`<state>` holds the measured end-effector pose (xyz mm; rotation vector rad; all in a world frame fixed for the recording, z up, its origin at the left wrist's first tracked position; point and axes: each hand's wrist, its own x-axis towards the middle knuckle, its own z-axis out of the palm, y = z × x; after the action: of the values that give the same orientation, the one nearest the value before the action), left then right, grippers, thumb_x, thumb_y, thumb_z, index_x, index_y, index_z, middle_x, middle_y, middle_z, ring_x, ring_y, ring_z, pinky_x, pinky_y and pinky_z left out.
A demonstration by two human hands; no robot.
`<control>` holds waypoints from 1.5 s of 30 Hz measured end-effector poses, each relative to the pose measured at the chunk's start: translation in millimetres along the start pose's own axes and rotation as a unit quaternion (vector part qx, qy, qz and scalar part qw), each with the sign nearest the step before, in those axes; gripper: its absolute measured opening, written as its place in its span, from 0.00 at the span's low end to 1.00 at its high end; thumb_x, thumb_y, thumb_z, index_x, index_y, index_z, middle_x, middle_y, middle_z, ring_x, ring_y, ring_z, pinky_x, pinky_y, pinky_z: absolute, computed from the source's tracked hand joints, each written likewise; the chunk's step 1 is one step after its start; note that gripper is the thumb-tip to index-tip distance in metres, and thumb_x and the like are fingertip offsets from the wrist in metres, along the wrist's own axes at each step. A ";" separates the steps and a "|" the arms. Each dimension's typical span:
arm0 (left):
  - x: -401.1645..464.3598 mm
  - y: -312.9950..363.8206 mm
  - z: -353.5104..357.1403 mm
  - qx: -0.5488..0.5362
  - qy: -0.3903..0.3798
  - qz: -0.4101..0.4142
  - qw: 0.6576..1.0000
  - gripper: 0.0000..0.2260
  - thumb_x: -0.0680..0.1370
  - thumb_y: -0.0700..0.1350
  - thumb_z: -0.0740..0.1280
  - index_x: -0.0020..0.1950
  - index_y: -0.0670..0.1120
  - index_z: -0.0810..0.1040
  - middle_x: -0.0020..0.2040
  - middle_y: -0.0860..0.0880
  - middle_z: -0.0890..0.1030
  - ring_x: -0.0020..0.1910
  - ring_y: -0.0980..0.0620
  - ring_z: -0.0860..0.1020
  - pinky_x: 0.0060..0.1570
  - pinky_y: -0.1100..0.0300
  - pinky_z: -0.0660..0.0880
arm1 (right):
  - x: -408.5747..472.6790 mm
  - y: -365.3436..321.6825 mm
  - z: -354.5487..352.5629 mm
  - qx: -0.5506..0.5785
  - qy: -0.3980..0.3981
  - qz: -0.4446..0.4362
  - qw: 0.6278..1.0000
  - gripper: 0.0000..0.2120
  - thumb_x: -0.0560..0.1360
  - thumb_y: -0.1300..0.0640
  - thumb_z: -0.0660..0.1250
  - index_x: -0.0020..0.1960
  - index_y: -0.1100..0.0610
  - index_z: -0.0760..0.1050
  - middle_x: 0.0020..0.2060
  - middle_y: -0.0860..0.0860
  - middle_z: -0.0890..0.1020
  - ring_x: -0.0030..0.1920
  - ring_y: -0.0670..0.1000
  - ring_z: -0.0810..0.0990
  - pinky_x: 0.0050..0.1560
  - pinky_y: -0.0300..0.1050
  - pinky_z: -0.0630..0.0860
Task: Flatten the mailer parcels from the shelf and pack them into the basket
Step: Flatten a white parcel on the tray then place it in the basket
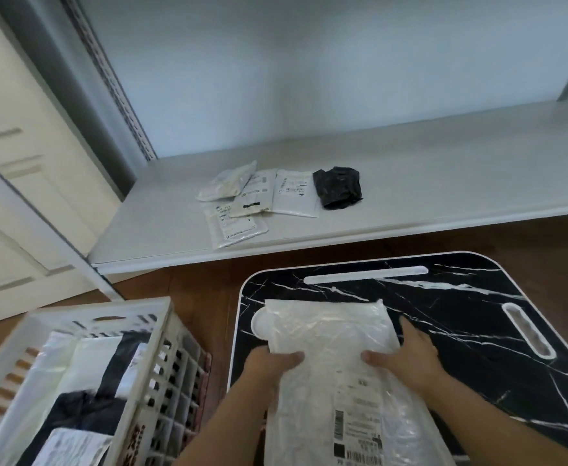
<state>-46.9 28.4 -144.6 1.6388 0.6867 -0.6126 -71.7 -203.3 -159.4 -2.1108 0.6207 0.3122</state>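
Note:
A large white mailer parcel (336, 358) with a printed label lies on the black marble-patterned table (460, 314). My left hand (269, 363) grips its left edge, thumb on top. My right hand (407, 358) holds its right edge, thumb on top and fingers round the side. On the white shelf (444, 183) lie several small white mailers (242, 203) and a crumpled black mailer (338, 186). The white slatted basket (161, 364) stands at the lower left, holding white and black mailers (84, 381).
A cream door (24, 146) and a white frame stand at the left. Brown wooden floor (192, 290) shows between shelf, basket and table. The table has two white slots (528, 331) and a round white recess partly under the parcel.

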 end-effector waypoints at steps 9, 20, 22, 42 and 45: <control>-59.5 46.0 -59.0 0.001 -0.046 0.155 0.987 0.17 0.72 0.39 0.74 0.60 0.40 0.79 0.55 0.45 0.82 0.52 0.48 0.81 0.48 0.58 0.79 | -48.3 -86.7 -48.1 0.241 -0.180 0.048 0.952 0.23 0.64 0.61 0.76 0.55 0.69 0.76 0.43 0.65 0.84 0.40 0.66 0.84 0.43 0.57 0.80; -115.0 78.5 -260.8 -0.003 0.252 0.258 0.933 0.19 0.68 0.51 0.77 0.55 0.45 0.80 0.50 0.47 0.83 0.47 0.47 0.82 0.53 0.51 0.79 | -121.6 -267.0 67.6 0.286 -0.215 -0.156 0.921 0.16 0.65 0.62 0.76 0.52 0.62 0.79 0.42 0.57 0.86 0.43 0.58 0.85 0.44 0.49 0.79; -117.5 67.0 -296.9 0.040 0.352 0.214 0.910 0.27 0.68 0.56 0.75 0.63 0.47 0.75 0.58 0.48 0.81 0.54 0.46 0.80 0.57 0.48 0.77 | -130.4 -287.3 101.6 0.329 -0.211 -0.171 0.904 0.09 0.70 0.63 0.75 0.48 0.56 0.78 0.44 0.55 0.84 0.42 0.55 0.83 0.45 0.48 0.78; 18.3 -119.6 -345.2 -0.374 0.376 -0.078 0.844 0.12 0.72 0.29 0.67 0.53 0.36 0.73 0.39 0.42 0.75 0.38 0.43 0.77 0.41 0.51 0.79 | -99.1 -283.2 291.1 -0.135 -0.318 -0.235 0.909 0.33 0.74 0.54 0.72 0.74 0.56 0.60 0.61 0.52 0.77 0.54 0.49 0.77 0.50 0.39 0.76; 36.3 -123.0 -348.4 -0.323 0.455 -0.072 0.827 0.14 0.72 0.30 0.63 0.57 0.39 0.72 0.45 0.42 0.78 0.44 0.41 0.78 0.44 0.51 0.79 | -89.3 -271.4 302.8 -0.263 -0.310 -0.310 0.859 0.36 0.75 0.49 0.70 0.76 0.55 0.57 0.71 0.53 0.69 0.69 0.52 0.70 0.67 0.46 0.69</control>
<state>-103.4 391.8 -196.1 1.1546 1.5261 0.3675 1.3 203.1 -106.6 -2.3841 -0.5907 0.8070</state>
